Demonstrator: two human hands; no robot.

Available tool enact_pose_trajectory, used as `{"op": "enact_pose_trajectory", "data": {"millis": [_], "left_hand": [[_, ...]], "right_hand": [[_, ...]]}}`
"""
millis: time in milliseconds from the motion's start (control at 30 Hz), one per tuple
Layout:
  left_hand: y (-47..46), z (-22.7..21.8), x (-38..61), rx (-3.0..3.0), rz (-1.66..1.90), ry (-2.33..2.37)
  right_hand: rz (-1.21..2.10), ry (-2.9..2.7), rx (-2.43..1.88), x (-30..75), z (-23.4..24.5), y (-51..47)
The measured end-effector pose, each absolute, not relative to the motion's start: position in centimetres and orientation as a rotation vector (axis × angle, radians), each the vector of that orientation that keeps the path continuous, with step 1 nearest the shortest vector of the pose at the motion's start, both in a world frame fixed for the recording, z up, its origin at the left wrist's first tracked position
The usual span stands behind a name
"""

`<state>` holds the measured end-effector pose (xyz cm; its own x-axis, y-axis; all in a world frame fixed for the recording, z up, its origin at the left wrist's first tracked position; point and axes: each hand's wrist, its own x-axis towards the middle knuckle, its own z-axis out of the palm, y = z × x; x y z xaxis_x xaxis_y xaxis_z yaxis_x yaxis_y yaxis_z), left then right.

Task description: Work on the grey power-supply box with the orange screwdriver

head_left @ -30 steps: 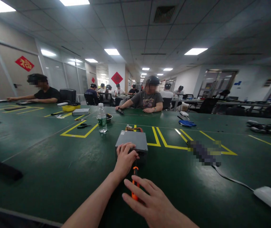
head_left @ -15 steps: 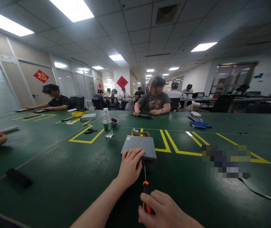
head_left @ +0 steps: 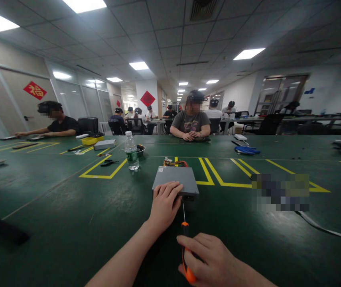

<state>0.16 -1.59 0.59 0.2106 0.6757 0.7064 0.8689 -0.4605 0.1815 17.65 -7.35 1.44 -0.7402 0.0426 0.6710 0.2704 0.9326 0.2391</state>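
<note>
A grey metal computer power supply unit [head_left: 178, 177] lies on the green table in front of me, its bundle of coloured wires [head_left: 176, 163] at the far side. My left hand [head_left: 164, 204] rests across its near left edge, fingers on the top and thumb down at the front face, holding it. In my right hand [head_left: 207, 255] is a screwdriver [head_left: 185, 230] with an orange and black handle. Its thin shaft points away from me to the unit's near face, below the power socket. My left hand and the unit's edge make the exact tip contact hard to see.
A water bottle [head_left: 132, 153] stands beyond the unit to the left, near a small bowl [head_left: 140, 150]. Blue gloves [head_left: 247, 150] lie at the right. A blurred-out object [head_left: 280, 192] with a cable sits nearer. A co-worker [head_left: 192, 121] sits opposite.
The camera view has shifted slightly. My right fingers have changed position on the screwdriver handle, which now tilts more. The co-worker's hands opposite have come together.
</note>
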Motion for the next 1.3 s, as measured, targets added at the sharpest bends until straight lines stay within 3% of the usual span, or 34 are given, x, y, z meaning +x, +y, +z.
{"op": "enact_pose_trajectory", "data": {"millis": [200,433,667,933,1300], "left_hand": [[-1.5,0.5,0.1,-2.204,-1.094,-1.443],[-1.6,0.7,0.1,-2.235,-1.103,-1.462],[-1.4,0.5,0.3,-2.182,-1.126,-1.454],[-1.2,0.4,0.5,-2.195,-1.113,-1.449],[-1.1,0.3,0.4,-2.202,-1.09,-1.466]], "right_hand": [[-0.365,-2.524,-0.241,18.3,2.5,-7.9],[-0.311,-2.325,-0.193,17.9,0.5,-7.2],[-0.422,-2.664,-0.195,19.6,2.4,-7.1],[-0.359,-2.306,-0.156,20.3,1.2,-5.5],[-0.436,-2.329,-0.196,20.7,1.4,-4.9]]}}
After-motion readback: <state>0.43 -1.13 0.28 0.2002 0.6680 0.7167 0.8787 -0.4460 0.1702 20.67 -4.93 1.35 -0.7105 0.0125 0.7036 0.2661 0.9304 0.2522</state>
